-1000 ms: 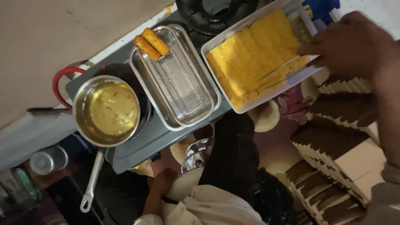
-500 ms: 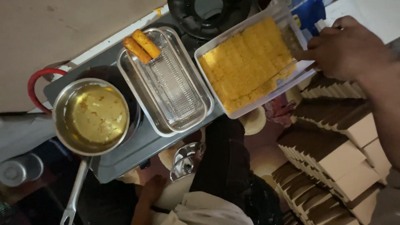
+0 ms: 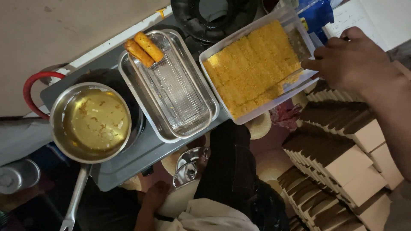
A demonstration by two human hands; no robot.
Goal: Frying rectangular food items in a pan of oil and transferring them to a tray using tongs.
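My right hand (image 3: pixel 355 64) reaches in from the right, fingers curled on the right rim of a white tray (image 3: pixel 222 51). Rows of yellow breaded sticks (image 3: pixel 252 68) fill that tray. Left of it stands a steel tray with a wire rack (image 3: pixel 171 90), holding two fried golden sticks (image 3: pixel 143 48) at its far end. Farther left, a steel pan of oil (image 3: pixel 92 119) sits on the grey stove (image 3: pixel 141 154). What looks like my left hand (image 3: pixel 154 194) lies in shadow at the bottom, beside a shiny metal lid (image 3: pixel 188 164); its fingers are unclear.
Stacks of brown and white cardboard boxes (image 3: pixel 342 154) fill the right side. A black burner ring (image 3: pixel 214 15) lies behind the trays, and a red hose (image 3: pixel 32 85) curves at the stove's left. A small metal container (image 3: pixel 17 175) stands at the lower left.
The view has shifted, so everything sits lower in the frame. My right hand stays at the white tray's right rim.
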